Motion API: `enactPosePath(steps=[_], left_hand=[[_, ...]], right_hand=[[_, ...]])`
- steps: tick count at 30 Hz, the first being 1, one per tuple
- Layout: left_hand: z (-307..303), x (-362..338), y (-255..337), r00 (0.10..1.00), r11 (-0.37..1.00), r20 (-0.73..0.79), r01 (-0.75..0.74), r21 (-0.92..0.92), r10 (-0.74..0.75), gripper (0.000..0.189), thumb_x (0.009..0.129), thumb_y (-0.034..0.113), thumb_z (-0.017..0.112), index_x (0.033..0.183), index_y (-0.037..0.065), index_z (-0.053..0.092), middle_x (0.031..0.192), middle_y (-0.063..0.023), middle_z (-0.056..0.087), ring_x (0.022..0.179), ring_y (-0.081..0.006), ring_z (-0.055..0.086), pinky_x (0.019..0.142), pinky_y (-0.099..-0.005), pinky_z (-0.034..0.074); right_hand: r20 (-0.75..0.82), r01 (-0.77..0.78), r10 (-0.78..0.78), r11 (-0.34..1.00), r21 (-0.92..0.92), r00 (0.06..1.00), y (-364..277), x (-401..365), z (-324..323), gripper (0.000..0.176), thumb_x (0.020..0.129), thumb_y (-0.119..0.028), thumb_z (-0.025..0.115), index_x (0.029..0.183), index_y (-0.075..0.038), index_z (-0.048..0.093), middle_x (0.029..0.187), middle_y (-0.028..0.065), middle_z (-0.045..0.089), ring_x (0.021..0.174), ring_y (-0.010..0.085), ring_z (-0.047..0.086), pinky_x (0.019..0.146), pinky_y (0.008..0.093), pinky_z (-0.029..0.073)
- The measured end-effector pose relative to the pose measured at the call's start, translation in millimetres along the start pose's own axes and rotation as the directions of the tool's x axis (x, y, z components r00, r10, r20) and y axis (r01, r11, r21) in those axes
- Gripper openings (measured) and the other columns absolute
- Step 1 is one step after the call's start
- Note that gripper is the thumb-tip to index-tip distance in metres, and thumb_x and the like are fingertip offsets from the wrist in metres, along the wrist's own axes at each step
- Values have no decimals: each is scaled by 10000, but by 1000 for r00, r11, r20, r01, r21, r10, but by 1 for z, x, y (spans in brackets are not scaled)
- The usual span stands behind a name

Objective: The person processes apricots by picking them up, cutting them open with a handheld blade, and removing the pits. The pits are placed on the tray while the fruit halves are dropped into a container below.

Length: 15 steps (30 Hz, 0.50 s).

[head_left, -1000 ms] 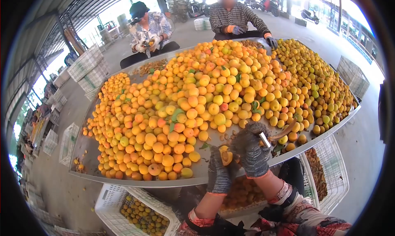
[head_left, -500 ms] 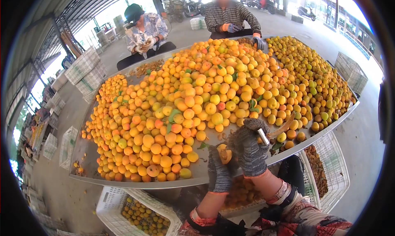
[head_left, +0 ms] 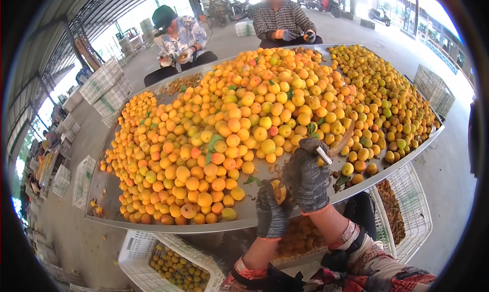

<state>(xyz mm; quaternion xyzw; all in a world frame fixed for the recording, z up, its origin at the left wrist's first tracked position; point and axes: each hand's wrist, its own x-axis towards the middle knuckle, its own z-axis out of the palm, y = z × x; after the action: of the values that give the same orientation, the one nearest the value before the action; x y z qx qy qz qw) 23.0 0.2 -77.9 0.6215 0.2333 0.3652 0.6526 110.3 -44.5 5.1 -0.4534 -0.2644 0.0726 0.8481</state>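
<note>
My left hand (head_left: 270, 210), in a grey knit glove, is closed around an apricot (head_left: 278, 192) whose cut orange flesh shows. Close beside it on the right, my right hand (head_left: 308, 182) wears the same kind of glove. Its fingers wrap a knife with a metal collar and a curved, brownish blade (head_left: 343, 139) that points up and right over the fruit; the grip is hidden in the hand. Both hands are above the near edge of a metal table (head_left: 244, 218). A large heap of apricots (head_left: 239, 124) spreads in front of them.
Below the table edge stand white plastic crates, one with whole apricots (head_left: 178, 269) at left, another with brownish pieces (head_left: 392, 210) at right. Across the table sit two people, one in a checkered shirt (head_left: 282, 21), one in a patterned shirt (head_left: 186, 35). Stacked crates (head_left: 104, 86) stand at left.
My right hand and the knife have shifted slightly up and left, the blade turning more upright. The person in checks has drawn a hand back from the heap. The other person's hands have lowered.
</note>
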Motion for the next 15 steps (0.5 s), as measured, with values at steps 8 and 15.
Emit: enactPosePath(steps=[8, 15], left_hand=[[-12, 3, 7, 948, 805, 228, -311, 506, 222, 640, 690, 105, 661, 1228, -37, 346, 1094, -281, 480, 953, -396, 518, 844, -428, 429], [-12, 6, 29, 882, 703, 284, -472, 532, 377, 599, 689, 91, 649, 1203, -58, 380, 1032, -255, 529, 918, -386, 547, 805, -418, 444]], right_hand=[[84, -370, 376, 807, 460, 923, -16, 20, 5, 205, 809, -160, 586, 998, -169, 508, 607, -41, 435, 483, 91, 421, 417, 225, 349], [334, -548, 441, 576, 607, 833, 14, 27, -13, 203, 807, -199, 598, 965, -104, 512, 647, -21, 461, 528, 113, 460, 456, 258, 397]])
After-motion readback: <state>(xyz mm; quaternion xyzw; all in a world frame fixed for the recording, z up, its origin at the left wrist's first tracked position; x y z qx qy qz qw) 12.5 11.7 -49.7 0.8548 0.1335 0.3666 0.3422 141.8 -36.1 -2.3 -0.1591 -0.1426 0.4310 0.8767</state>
